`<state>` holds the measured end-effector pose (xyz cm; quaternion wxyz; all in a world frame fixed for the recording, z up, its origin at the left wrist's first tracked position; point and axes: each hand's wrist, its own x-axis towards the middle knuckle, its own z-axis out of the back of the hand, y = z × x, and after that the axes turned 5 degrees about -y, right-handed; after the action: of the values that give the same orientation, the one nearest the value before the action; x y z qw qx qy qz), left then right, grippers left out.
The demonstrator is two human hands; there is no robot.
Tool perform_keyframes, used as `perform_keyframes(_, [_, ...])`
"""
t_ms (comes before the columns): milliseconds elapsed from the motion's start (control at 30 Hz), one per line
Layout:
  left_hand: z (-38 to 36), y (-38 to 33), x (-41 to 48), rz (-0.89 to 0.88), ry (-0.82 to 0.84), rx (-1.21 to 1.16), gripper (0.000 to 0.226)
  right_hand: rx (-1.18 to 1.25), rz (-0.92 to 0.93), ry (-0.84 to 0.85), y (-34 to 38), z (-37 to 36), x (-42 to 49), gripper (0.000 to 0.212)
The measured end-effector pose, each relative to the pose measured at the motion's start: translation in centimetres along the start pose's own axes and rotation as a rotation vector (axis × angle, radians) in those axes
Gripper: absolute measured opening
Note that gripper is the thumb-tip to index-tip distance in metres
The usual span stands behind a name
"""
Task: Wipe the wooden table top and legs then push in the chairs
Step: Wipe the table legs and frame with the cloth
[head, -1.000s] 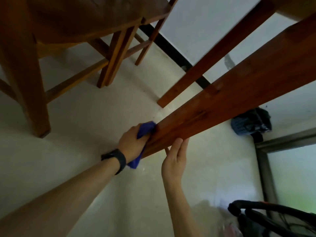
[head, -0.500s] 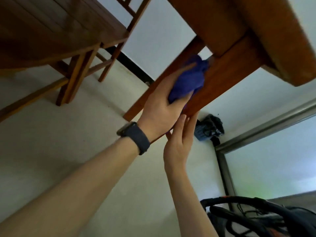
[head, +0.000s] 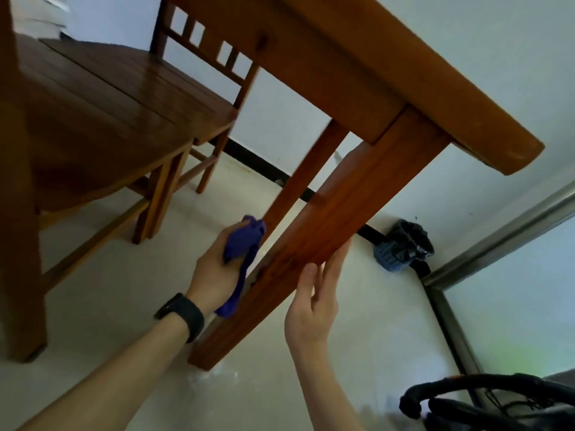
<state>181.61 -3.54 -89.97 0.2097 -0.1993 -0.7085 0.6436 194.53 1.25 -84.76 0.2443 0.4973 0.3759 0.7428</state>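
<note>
Bench [head: 404,73]: wooden, seen from low down; one corner of its top juts out at upper right of the head view.

Chair [head: 109,104]: wooden, slatted seat, standing on the pale floor [head: 102,293] well left of the near leg.

Near leg [head: 336,219]: landmark for all entries. Long axis slants across the view from the bench corner at upper right down to its foot at lower left. The foot sits on the floor. The far leg [head: 301,178] runs almost parallel just behind it, on its left.

Right hand [head: 311,303]: on the right side of the near leg, about halfway along. Fingers [head: 334,262] straight and pressed together, laid flat on the leg's right face, pointing up along its axis.

Left hand [head: 214,269]: on the left side of the near leg, level with the right hand. Fingers curled round a purple cloth [head: 242,244] and gripping it.

Cloth: bunched, held at the near leg's left face. Its tail hangs along that edge; cannot tell whether it is in full contact.

Blue basket [head: 390,259]: on the floor at the wall, right of the near leg and well apart from it.

Black wristband [head: 183,315]: on the left wrist, just left of the near leg's lower part.
</note>
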Motion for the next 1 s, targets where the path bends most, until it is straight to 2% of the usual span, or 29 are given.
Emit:
perform_keyframes(67, [-1.8,-4.2,0.6,-0.091,-0.016,-0.155,0.026,-0.044,0.013,0.002,-0.8,-0.1,-0.3,0.061])
perform_keyframes(133, [-3.6,-5.7,-0.7,-0.147,0.041,-0.257,0.025,-0.092,0.019,-0.039,-1.5,-0.4,-0.7,0.059])
perform_keyframes(267, [-4.9,0.5,-4.7,-0.222,-0.026,-0.163,0.04,-0.103,0.046,-0.146,-2.4,-1.2,-1.4,0.057])
perform_keyframes(333, [-3.9,4.9,-4.5,-0.102,-0.024,-0.03,0.036,-0.069,0.059,-0.161,-2.9,-1.4,-1.7,0.056])
perform_keyframes(400, [-1.6,9.1,-3.9,0.17,0.08,0.124,0.028,-0.041,0.024,-0.158,-3.8,-1.7,-2.5,0.056])
perform_keyframes(467, [1.0,12.5,-3.9,0.426,0.161,0.152,0.018,-0.068,-0.077,-0.126,-5.3,-1.9,-3.8,0.056])
perform_keyframes(533, [2.3,13.4,-3.7,0.469,0.043,0.045,0.009,-0.114,-0.182,-0.077,-7.1,-2.2,-5.4,0.055])
perform_keyframes(633, [1.2,11.2,-1.5,0.357,-0.219,-0.115,0.013,-0.129,-0.264,-0.03,-8.8,-2.4,-6.8,0.054])
perform_keyframes(700, [-0.3,10.7,-0.8,0.29,-0.279,-0.204,0.013,-0.109,-0.305,-0.033,-9.0,-2.5,-7.0,0.055])
perform_keyframes(767, [-2.0,11.8,-1.5,0.259,-0.193,-0.167,0.019,-0.106,-0.314,-0.045,-9.1,-2.7,-6.9,0.055])
perform_keyframes(833, [-3.1,13.2,-3.1,0.305,-0.071,-0.07,0.021,-0.116,-0.307,-0.052,-9.3,-2.9,-7.0,0.054])
perform_keyframes(1000, [1.2,19.9,-3.0,0.64,0.145,0.374,0.021,-0.154,-0.362,-0.056,-10.5,-3.2,-7.0,0.053])
